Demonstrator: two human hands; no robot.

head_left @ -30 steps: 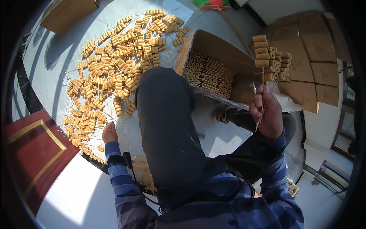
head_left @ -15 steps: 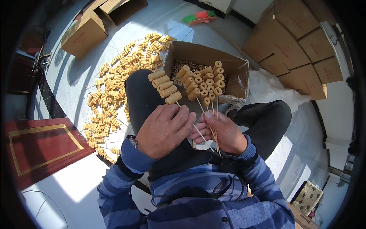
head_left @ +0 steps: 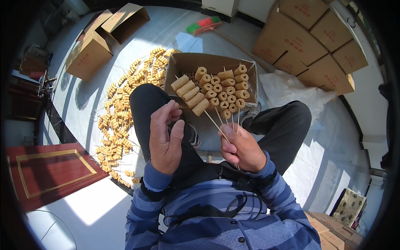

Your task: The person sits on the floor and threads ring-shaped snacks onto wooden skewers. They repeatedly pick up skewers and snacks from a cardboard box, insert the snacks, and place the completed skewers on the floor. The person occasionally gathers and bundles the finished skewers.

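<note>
My right hand (head_left: 245, 151) is closed around the lower ends of several thin wooden skewers. On these skewers sit short tan hollow rolls (head_left: 223, 98), bunched and fanned out above the fist. One skewer, carrying tan rolls (head_left: 191, 95) in a row, leans out to the left of the bunch. My left hand (head_left: 166, 139) is raised beside it, holding nothing, thumb apart from the partly bent fingers. Behind the bunch stands an open cardboard box (head_left: 180, 66) with more rolls inside, partly hidden by the held ones.
Many skewered rolls (head_left: 116, 112) lie heaped on the tiled floor to the left. Empty cartons (head_left: 89, 56) stand at the far left, stacked cartons (head_left: 306, 46) at the far right. Clear plastic sheeting (head_left: 287, 91), a broom (head_left: 206, 26) and a dark red panel (head_left: 54, 173) are around me.
My left hand has let go of the skewer with the row of rolls and drawn back to the left. That skewer now rests with the others in my right hand.
</note>
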